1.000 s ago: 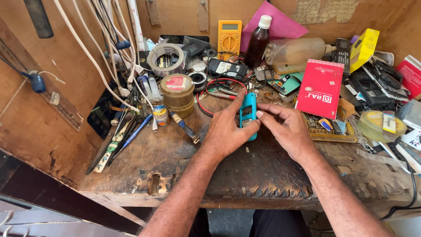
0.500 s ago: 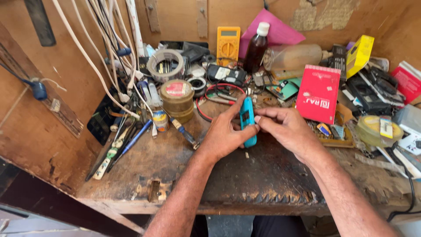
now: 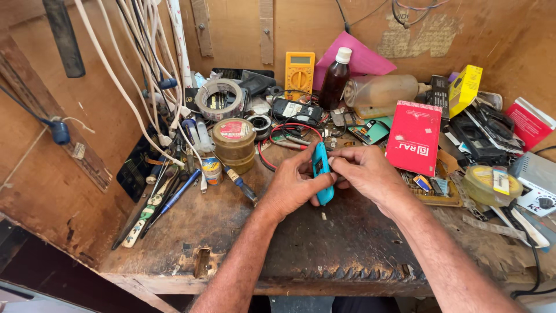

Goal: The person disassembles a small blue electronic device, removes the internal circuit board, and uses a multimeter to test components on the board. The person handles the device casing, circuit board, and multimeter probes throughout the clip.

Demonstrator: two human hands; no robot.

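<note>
A small turquoise phone (image 3: 322,171) stands on edge just above the worn wooden workbench (image 3: 231,232), near its middle. My left hand (image 3: 289,185) wraps around it from the left, thumb and fingers gripping its side. From the right, my right hand (image 3: 368,174) pinches the phone's upper part with thumb and fingertips. Both forearms reach in from the bottom of the view.
Behind the hands lie red and black leads (image 3: 284,136), a yellow multimeter (image 3: 299,72), a brown bottle (image 3: 336,81), a tape roll (image 3: 219,99) and stacked round tins (image 3: 234,145). A red box (image 3: 414,137) and parts clutter the right; screwdrivers (image 3: 168,197) and hanging white cables (image 3: 133,75) crowd the left.
Both hands with the phone have stayed near the bench's middle. The right hand's fingers have shifted up onto the phone's upper part.
</note>
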